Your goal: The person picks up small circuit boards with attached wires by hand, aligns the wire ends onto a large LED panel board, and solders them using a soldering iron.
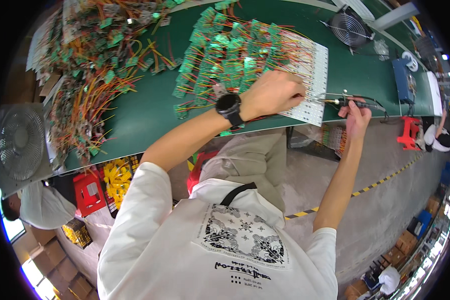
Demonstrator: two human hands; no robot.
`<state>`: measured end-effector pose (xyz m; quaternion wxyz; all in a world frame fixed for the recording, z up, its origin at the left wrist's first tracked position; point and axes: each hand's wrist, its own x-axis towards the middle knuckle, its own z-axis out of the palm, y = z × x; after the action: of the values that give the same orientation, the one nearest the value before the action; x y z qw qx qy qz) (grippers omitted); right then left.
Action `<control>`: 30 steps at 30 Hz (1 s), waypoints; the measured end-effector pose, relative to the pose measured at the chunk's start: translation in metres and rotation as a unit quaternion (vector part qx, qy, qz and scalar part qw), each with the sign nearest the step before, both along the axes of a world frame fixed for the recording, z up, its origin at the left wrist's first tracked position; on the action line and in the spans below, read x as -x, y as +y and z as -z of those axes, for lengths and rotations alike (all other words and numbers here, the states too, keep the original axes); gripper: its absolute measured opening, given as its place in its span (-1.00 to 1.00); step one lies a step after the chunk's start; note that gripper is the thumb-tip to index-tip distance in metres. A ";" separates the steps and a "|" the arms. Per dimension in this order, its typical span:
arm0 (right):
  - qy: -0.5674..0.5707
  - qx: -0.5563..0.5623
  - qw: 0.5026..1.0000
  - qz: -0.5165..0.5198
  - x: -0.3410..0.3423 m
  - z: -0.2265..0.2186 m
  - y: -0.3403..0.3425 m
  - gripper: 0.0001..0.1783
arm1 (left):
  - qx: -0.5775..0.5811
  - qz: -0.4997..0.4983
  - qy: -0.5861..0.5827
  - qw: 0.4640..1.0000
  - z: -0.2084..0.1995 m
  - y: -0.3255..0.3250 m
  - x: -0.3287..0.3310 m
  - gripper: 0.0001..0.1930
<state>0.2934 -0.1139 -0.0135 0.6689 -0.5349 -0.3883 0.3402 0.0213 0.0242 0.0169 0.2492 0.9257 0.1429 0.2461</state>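
My right hand (357,119) grips a soldering iron (355,102) with a dark handle and a thin metal guide beside its tip, which points left at the edge of a white perforated board (312,107). Over that board my left hand (280,92) is closed, its fingertips curled out of sight close to the iron's tip; what they pinch is hidden. A black watch (229,108) is on my left wrist. Rows of small green circuit boards (222,60) with red and yellow wires lie beyond and left of my left hand, partly on the perforated board.
A green workbench (145,107) carries a large heap of wired circuit boards (92,80) at left. A fan (349,29), a blue box-shaped device (404,81) and a solder spool (410,61) stand at right. Below are a red stool (410,133) and another person (439,137).
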 end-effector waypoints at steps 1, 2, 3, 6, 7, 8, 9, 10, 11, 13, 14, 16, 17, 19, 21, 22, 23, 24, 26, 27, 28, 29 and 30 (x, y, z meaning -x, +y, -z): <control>0.002 0.000 1.000 0.009 -0.001 0.001 0.000 -0.78 | -0.005 0.017 -0.032 0.999 -0.004 0.000 0.002 -0.86; 0.001 0.004 1.000 0.017 -0.002 0.002 -0.003 -0.80 | -0.012 0.033 -0.062 0.997 -0.009 -0.001 0.006 -0.83; 0.003 0.000 1.000 0.026 -0.002 0.002 -0.004 -0.79 | -0.049 0.036 -0.136 0.989 -0.019 -0.002 0.009 -0.81; 0.015 -0.009 0.999 0.031 -0.006 0.003 -0.009 -0.78 | -0.102 0.033 -0.208 0.972 -0.055 -0.009 0.040 -0.78; 0.011 -0.012 1.000 0.023 -0.008 0.004 -0.010 -0.77 | -0.043 -0.028 -0.155 0.987 -0.059 -0.008 0.058 -0.79; 0.017 -0.019 0.999 0.019 -0.009 0.006 -0.011 -0.77 | 0.016 -0.088 -0.103 0.991 -0.062 -0.007 0.076 -0.80; 0.010 -0.017 1.000 0.018 -0.008 0.005 -0.010 -0.77 | 0.046 -0.193 -0.097 0.975 -0.058 -0.006 0.097 -0.81; 0.004 -0.015 1.000 0.018 -0.008 0.004 -0.010 -0.77 | 0.075 -0.294 -0.092 0.948 -0.047 -0.003 0.118 -0.81; 0.008 -0.015 1.000 0.014 -0.010 0.006 -0.010 -0.76 | 0.076 -0.385 -0.085 0.916 -0.036 0.003 0.138 -0.79; 0.016 -0.020 1.000 0.010 -0.006 0.005 -0.005 -0.76 | 0.067 -0.522 -0.018 0.850 -0.019 0.018 0.176 -0.70; 0.019 -0.017 1.000 0.005 -0.005 0.003 -0.006 -0.76 | 0.058 -0.567 0.039 0.821 -0.015 0.025 0.188 -0.65; 0.022 -0.019 0.999 0.013 -0.004 0.003 -0.006 -0.76 | 0.057 -0.577 0.046 0.814 -0.010 0.035 0.194 -0.62; 0.024 -0.018 0.999 0.019 -0.004 0.003 -0.006 -0.76 | 0.059 -0.588 0.054 0.805 -0.007 0.040 0.195 -0.59; 0.028 -0.020 0.999 0.027 -0.002 0.002 -0.006 -0.76 | 0.070 -0.577 0.042 0.813 -0.008 0.047 0.189 -0.61; 0.031 -0.021 0.999 0.035 -0.001 0.000 -0.007 -0.76 | 0.083 -0.564 0.029 0.821 -0.006 0.055 0.184 -0.63; 0.030 -0.022 0.999 0.030 0.000 0.000 -0.006 -0.76 | 0.088 -0.565 0.012 0.820 0.000 0.062 0.184 -0.65; 0.029 -0.022 0.999 0.026 0.000 0.000 -0.006 -0.76 | 0.094 -0.566 -0.005 0.819 0.003 0.067 0.184 -0.65; 0.027 -0.022 0.999 0.028 0.002 -0.002 -0.005 -0.76 | 0.094 -0.564 -0.006 0.821 0.003 0.071 0.184 -0.65; 0.036 -0.022 0.999 0.033 0.006 -0.005 -0.003 -0.76 | 0.133 -0.560 -0.002 0.818 0.003 0.078 0.187 -0.71; 0.034 -0.024 0.999 0.031 0.006 -0.005 -0.004 -0.76 | 0.150 -0.561 0.009 0.814 0.002 0.081 0.188 -0.69; 0.034 -0.024 0.999 0.033 0.005 -0.005 -0.004 -0.76 | 0.150 -0.560 0.009 0.815 0.000 0.084 0.187 -0.69; 0.033 -0.027 0.999 0.034 0.005 -0.006 -0.004 -0.76 | 0.137 -0.567 0.035 0.811 -0.001 0.087 0.186 -0.67; 0.032 -0.030 0.998 0.033 0.005 -0.006 -0.005 -0.76 | 0.124 -0.575 0.061 0.806 -0.002 0.089 0.185 -0.66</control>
<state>0.2885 -0.1185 -0.0079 0.7078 -0.5160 -0.3588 0.3225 -0.1641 0.1130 0.0190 0.1657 0.6482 0.6935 0.2674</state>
